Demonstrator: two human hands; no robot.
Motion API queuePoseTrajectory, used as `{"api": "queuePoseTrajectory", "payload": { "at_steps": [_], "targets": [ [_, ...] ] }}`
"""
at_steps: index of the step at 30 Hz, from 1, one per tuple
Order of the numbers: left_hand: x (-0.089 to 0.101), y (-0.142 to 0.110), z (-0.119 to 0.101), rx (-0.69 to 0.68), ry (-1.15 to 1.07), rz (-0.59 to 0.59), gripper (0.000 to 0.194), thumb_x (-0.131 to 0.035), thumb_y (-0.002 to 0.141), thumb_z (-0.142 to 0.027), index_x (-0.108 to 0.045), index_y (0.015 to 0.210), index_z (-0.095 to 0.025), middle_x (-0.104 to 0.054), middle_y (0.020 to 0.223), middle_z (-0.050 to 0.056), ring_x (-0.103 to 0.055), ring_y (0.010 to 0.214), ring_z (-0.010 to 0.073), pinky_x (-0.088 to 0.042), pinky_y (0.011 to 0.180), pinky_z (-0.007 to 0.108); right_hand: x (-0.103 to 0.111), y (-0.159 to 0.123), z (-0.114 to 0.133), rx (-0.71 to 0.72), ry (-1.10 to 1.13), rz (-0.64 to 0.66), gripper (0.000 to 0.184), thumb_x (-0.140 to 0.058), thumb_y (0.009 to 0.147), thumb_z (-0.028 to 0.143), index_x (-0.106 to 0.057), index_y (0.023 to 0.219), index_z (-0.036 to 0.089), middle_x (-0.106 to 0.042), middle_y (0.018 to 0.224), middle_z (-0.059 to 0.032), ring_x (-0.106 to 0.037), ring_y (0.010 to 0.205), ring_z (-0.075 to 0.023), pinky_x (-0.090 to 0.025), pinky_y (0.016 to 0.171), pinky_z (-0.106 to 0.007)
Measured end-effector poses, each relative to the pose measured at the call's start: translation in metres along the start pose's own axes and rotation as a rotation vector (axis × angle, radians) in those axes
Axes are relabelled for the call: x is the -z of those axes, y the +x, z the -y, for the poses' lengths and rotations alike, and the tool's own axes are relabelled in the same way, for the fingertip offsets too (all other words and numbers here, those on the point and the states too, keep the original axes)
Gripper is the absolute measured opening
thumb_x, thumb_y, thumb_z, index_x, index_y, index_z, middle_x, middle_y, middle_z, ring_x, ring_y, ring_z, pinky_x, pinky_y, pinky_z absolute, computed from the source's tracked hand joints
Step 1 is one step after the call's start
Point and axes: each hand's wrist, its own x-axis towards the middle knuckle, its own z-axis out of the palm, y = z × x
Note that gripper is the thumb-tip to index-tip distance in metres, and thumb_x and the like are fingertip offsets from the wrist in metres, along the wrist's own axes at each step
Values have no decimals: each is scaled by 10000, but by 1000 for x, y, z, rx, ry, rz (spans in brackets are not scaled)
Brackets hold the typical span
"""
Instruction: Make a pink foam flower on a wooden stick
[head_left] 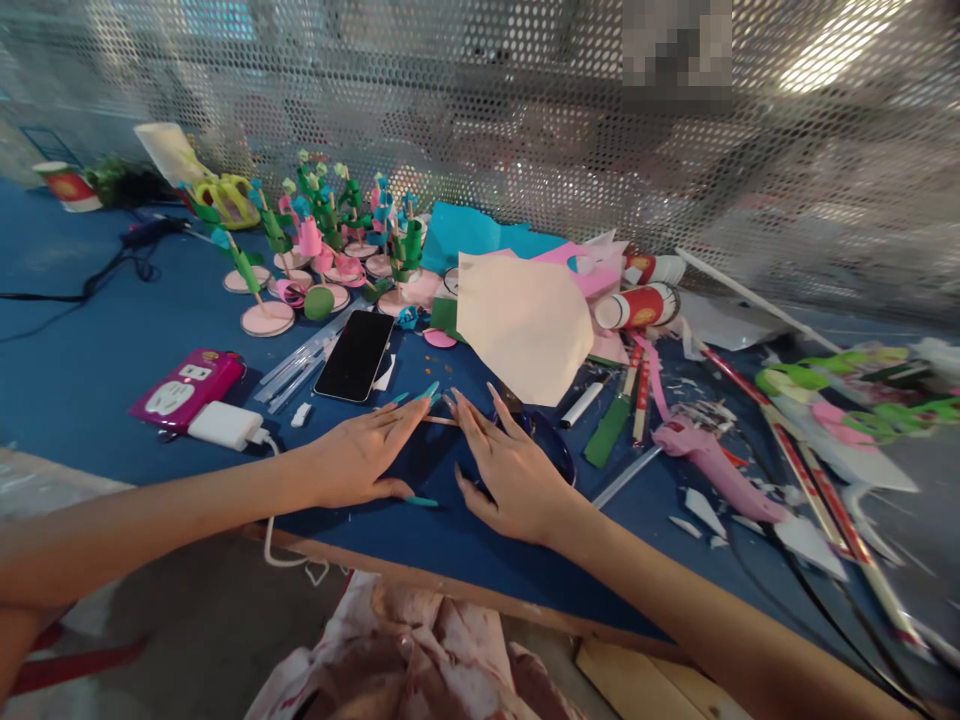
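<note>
My left hand (367, 455) lies flat on the blue table, fingers stretched toward the middle and thumb apart. Facing it, my right hand (517, 475) is also flat, with its fingers spread. A thin, light-coloured stick (440, 421) shows between the two sets of fingertips; both its ends are hidden under the fingers. Partly behind my right hand sits a dark blue round object (559, 450), perhaps a roll of tape. A black phone (355, 355) rests just beyond my left hand. Cream paper (525, 320) lies beyond my right fingers.
Several paper flowers on round pink bases (268, 318) stand at the back left. A magenta power adapter (187, 390) with a white charger (225, 424) is on the left. Right of my hands lie a pink glue gun (720, 470), a paper cup (641, 306) and scraps. Perforated metal (450, 110) rises behind.
</note>
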Motion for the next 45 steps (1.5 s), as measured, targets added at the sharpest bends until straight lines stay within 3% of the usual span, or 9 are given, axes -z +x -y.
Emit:
{"api": "queuePoseTrajectory", "payload": {
  "at_steps": [10,15,19,24,31,38,45],
  "targets": [
    [-2,-9,-10,-3,2,13,1059,-577,807,-512,192,1427,-129,-175,1499,241,-208,1392,309,-240,1106,393,-3,-8,18,-41,-45,-15,908,-389,890,435,172,1408,-55,-324,1400,-343,-348,1324,-351,-266,1075,-605],
    [-1,-9,-13,18,18,43,1061,-569,809,-523,198,1427,-128,-154,1508,227,-158,1406,293,-216,1118,399,-6,-11,28,-90,-21,-27,947,-401,883,484,195,1408,-32,-229,1457,-318,-242,1369,-359,-263,1080,-596],
    [0,-6,-11,12,30,50,1064,-548,800,-567,174,1436,-113,-106,1515,230,-101,1414,302,-188,1125,415,-12,-10,29,-78,47,36,961,-391,883,500,203,1397,-53,-203,1462,-329,-231,1374,-360,-279,1081,-573],
    [0,2,-6,-14,29,42,1031,-350,800,-709,155,1437,-75,-89,1508,252,-71,1415,316,-152,1129,443,-19,-1,27,-127,114,71,998,-336,847,634,31,1420,-95,-207,1455,-339,-174,1385,-377,-250,1091,-582],
    [-1,17,7,-11,29,12,978,-330,844,-664,166,1430,-57,-33,1506,265,6,1410,335,-111,1127,487,-16,21,14,-191,119,96,976,-181,861,661,-91,1388,-155,-155,1452,-360,-140,1390,-363,-175,1125,-559],
    [10,27,12,17,7,18,950,-304,868,-639,239,1407,-76,-35,1505,269,-15,1414,316,-123,1123,488,-15,31,-2,-184,179,75,968,-120,857,673,43,1415,-101,-238,1437,-348,-241,1373,-334,-167,1117,-583],
    [1,12,2,-4,27,17,1017,-434,844,-599,263,1402,-112,-25,1514,252,-45,1413,325,-181,1120,455,-1,16,7,-160,265,106,960,-191,866,662,159,1417,-41,-411,1372,-303,-352,1329,-320,-208,1114,-567]
  ]
}}
